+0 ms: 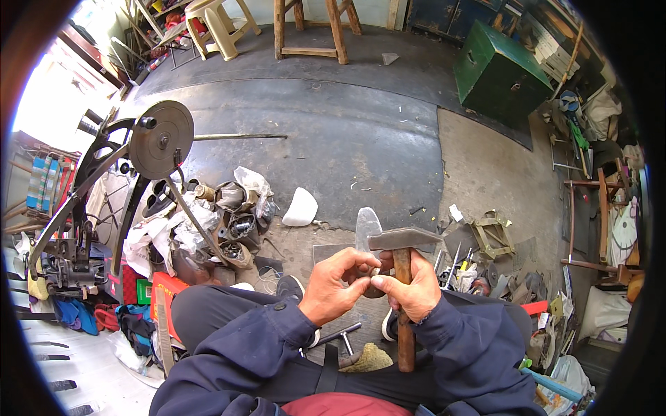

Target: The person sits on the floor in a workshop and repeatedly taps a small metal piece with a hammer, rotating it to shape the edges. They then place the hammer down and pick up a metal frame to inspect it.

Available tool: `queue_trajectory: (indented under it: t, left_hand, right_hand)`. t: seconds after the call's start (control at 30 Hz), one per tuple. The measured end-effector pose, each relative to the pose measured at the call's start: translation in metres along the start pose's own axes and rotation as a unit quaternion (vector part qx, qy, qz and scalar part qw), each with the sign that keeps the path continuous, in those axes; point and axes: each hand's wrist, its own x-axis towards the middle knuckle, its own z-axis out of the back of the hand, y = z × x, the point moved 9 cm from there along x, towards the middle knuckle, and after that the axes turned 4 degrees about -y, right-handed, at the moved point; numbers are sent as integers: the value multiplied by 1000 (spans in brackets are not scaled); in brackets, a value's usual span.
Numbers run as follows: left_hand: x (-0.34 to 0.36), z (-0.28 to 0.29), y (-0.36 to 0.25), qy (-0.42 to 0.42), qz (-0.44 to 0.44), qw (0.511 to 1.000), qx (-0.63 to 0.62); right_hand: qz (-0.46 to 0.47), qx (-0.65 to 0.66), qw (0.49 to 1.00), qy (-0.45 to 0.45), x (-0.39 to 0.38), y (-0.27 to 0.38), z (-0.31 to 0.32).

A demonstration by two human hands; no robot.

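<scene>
My right hand [419, 286] is closed with a hammer in it; the wooden handle [406, 347] hangs down past the palm. The grey steel hammer head [406, 239] lies above my knuckles. My left hand [336, 286] is closed in a pinch, its fingertips meeting my right thumb at a small piece [376, 272] too little to make out. Just beyond the fingertips stands a grey, rounded, sole-shaped piece [368, 223], its lower part hidden by my hands. Between my legs lie a T-shaped metal bar [345, 336] and a yellowish rough-textured lump [374, 358].
A black hand-cranked machine with a large wheel [162, 140] stands at the left. Near it are bags and shoes [161, 202] in a heap. Loose tools [458, 267] lie by my right knee. Farther off are a green metal box [501, 73] and a wooden stool [309, 52].
</scene>
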Motion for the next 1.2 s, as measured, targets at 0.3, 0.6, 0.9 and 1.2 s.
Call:
queue_trajectory:
  t: [0.3,0.6,0.9,1.2]
  left_hand:
    - [3,-1,-6,12,-45,999,23]
    - [4,2,-4,-3,-44,999,22]
    - [3,0,3,-4,0,1000,-10]
    - [5,8,6,-26,11,1000,11]
  right_hand:
    - [48,7,999,14,2,4,-2]
    - [26,-12,1000,-1,3,2,1]
    - [7,34,999,7,5,3,2]
    - [34,13,998,-44,6,8,13]
